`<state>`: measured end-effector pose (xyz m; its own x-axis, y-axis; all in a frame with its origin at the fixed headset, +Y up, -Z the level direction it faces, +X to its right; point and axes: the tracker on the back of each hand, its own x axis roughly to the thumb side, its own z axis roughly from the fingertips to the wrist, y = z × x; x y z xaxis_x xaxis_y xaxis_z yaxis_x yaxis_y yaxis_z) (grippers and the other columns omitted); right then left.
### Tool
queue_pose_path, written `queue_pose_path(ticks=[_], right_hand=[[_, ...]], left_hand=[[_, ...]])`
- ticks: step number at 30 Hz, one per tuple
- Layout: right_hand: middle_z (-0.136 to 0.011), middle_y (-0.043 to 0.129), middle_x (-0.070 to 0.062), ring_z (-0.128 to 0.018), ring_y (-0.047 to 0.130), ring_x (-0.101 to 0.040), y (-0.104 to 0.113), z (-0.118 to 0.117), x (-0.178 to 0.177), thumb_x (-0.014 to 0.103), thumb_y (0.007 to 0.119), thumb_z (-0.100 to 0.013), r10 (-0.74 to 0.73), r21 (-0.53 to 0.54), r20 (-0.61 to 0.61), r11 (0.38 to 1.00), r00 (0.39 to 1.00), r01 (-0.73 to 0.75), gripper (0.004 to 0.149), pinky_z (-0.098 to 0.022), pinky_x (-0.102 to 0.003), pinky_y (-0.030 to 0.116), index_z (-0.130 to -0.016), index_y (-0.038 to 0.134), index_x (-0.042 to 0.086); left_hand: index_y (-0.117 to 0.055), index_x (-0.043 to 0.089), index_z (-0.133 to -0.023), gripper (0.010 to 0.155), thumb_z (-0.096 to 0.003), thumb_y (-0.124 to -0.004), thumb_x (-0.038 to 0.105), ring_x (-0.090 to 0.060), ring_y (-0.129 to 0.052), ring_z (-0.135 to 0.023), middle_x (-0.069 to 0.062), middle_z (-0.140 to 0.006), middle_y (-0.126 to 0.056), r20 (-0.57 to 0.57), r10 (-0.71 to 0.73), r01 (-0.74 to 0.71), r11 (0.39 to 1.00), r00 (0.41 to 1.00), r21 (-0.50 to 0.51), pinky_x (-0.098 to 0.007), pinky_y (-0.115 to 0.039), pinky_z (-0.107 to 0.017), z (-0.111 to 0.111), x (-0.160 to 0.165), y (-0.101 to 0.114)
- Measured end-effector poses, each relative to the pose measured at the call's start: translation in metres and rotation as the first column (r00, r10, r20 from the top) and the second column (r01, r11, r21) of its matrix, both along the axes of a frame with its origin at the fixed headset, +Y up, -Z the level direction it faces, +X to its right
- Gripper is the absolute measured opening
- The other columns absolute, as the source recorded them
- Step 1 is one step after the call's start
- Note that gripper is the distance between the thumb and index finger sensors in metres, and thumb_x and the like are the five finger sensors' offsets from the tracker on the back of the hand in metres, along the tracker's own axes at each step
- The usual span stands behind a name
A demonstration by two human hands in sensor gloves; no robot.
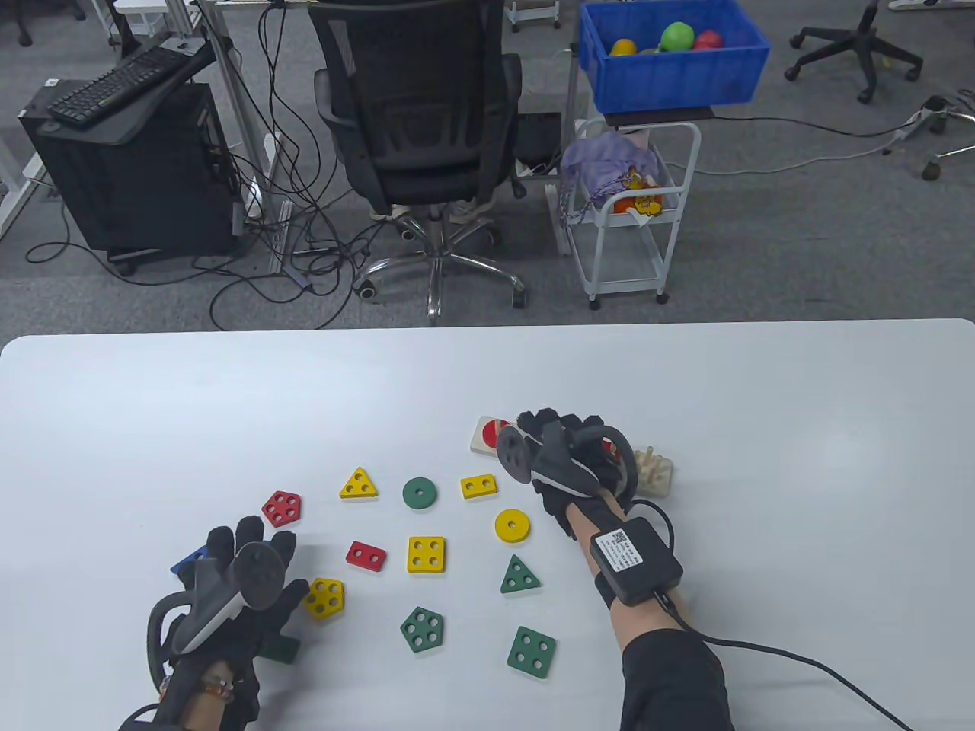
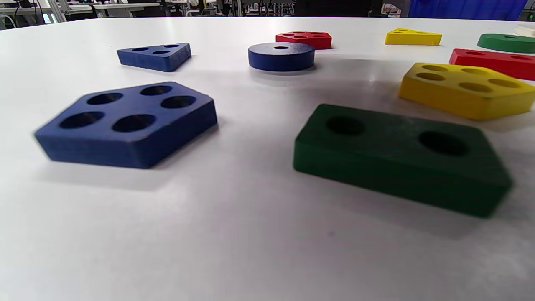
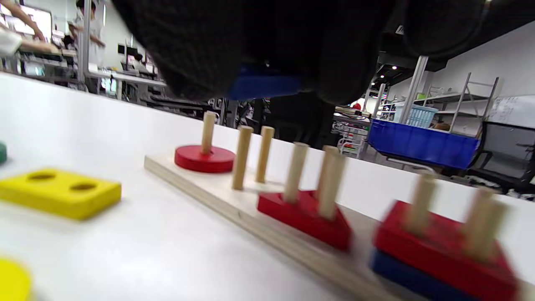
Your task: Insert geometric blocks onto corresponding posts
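Left hand [image 1: 228, 594] low over the near-left of the white surface [image 1: 152, 426], palm down, fingers spread; grip released, nothing in it. Under and beside it, in the left wrist view: blue pentagon block [image 2: 129, 123], green two-hole rectangle [image 2: 401, 159], blue triangle [image 2: 156, 55], blue disc [image 2: 281, 55]. Yellow pentagon [image 1: 324, 597] just beside the left fingertips.

Loose blocks flat on the surface, mid-field: red pentagon [image 1: 281, 508], yellow triangle [image 1: 359, 485], red rectangle [image 1: 366, 556], green disc [image 1: 420, 493], yellow square [image 1: 426, 555], green pentagon [image 1: 421, 630], yellow rectangle [image 1: 477, 486], yellow disc [image 1: 512, 525], green triangle [image 1: 519, 576], green square [image 1: 532, 652]. All apart from one another.

Right hand [image 1: 567, 457] over the middle of the wooden post board [image 3: 225, 200], covering most of it in the table view. Right wrist view: the gloved fingers [image 3: 200, 54] hold a blue block [image 3: 263, 85] above the two-post pair [image 3: 253, 156]; the block's shape is hidden by the glove. Grip clenched on that block, not yet on the posts.

On the board: red disc [image 3: 205, 159] on the single post, red triangle [image 3: 307, 217] on its posts, red square [image 3: 443, 246] stacked on a blue square [image 3: 401, 271], blurred
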<state>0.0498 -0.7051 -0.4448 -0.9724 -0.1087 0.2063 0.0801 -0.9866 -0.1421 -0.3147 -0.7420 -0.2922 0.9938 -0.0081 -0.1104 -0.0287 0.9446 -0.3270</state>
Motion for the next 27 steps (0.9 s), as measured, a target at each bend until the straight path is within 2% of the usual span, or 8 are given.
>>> queue_pose_path(ticks=[3, 10, 21, 23, 27], right_hand=[[-0.099, 0.076, -0.01, -0.084, 0.084, -0.037, -0.002, -0.014, -0.006, 0.034, 0.086, -0.041, -0.003, -0.025, 0.021, 1.0, 1.0, 0.003, 0.059, -0.062, -0.067, 0.064, -0.095, 0.066, 0.022], [-0.1, 0.076, -0.009, -0.084, 0.084, -0.037, -0.014, -0.028, -0.007, 0.034, 0.086, -0.04, 0.068, -0.083, 0.036, 0.994, 0.997, -0.064, 0.059, -0.063, -0.067, 0.063, -0.095, 0.066, 0.024], [-0.101, 0.074, -0.007, -0.088, 0.08, -0.037, -0.014, -0.03, -0.006, 0.032, 0.087, -0.04, 0.053, -0.084, 0.061, 0.995, 0.997, -0.048, 0.061, -0.064, -0.067, 0.061, -0.096, 0.064, 0.025], [-0.105, 0.069, -0.008, -0.091, 0.077, -0.038, -0.016, -0.03, -0.005, 0.033, 0.087, -0.04, 0.051, -0.099, 0.068, 0.994, 0.996, -0.044, 0.064, -0.064, -0.067, 0.061, -0.098, 0.061, 0.026], [-0.105, 0.068, -0.008, -0.092, 0.075, -0.038, -0.012, -0.024, -0.002, 0.033, 0.086, -0.041, 0.042, -0.073, 0.049, 0.997, 0.998, -0.038, 0.063, -0.065, -0.067, 0.061, -0.098, 0.061, 0.025]], left_hand=[[-0.027, 0.047, -0.113, 0.072, -0.0485, -0.052, 0.067, -0.033, -0.007, -0.115, 0.007, -0.123, -0.004, -0.006, 0.003, -0.003, 1.0, 1.0, -0.006, -0.067, -0.02, -0.08, -0.001, -0.002, -0.001], [-0.027, 0.048, -0.113, 0.072, -0.0484, -0.052, 0.067, -0.033, -0.008, -0.115, 0.007, -0.123, -0.004, -0.01, 0.005, -0.006, 1.0, 1.0, -0.011, -0.067, -0.02, -0.08, -0.001, -0.003, -0.001], [-0.027, 0.047, -0.113, 0.072, -0.0484, -0.052, 0.067, -0.033, -0.008, -0.115, 0.007, -0.123, -0.004, -0.009, 0.006, -0.006, 1.0, 1.0, -0.024, -0.067, -0.021, -0.08, -0.001, -0.003, -0.002], [-0.028, 0.047, -0.113, 0.072, -0.0485, -0.052, 0.067, -0.033, -0.008, -0.115, 0.006, -0.123, -0.004, -0.011, 0.003, -0.003, 1.0, 1.0, -0.027, -0.067, -0.021, -0.08, -0.001, -0.003, -0.002], [-0.027, 0.047, -0.113, 0.072, -0.0485, -0.052, 0.067, -0.033, -0.008, -0.115, 0.006, -0.123, -0.004, -0.013, 0.005, -0.005, 1.0, 1.0, -0.027, -0.067, -0.021, -0.08, -0.001, -0.004, -0.002]])
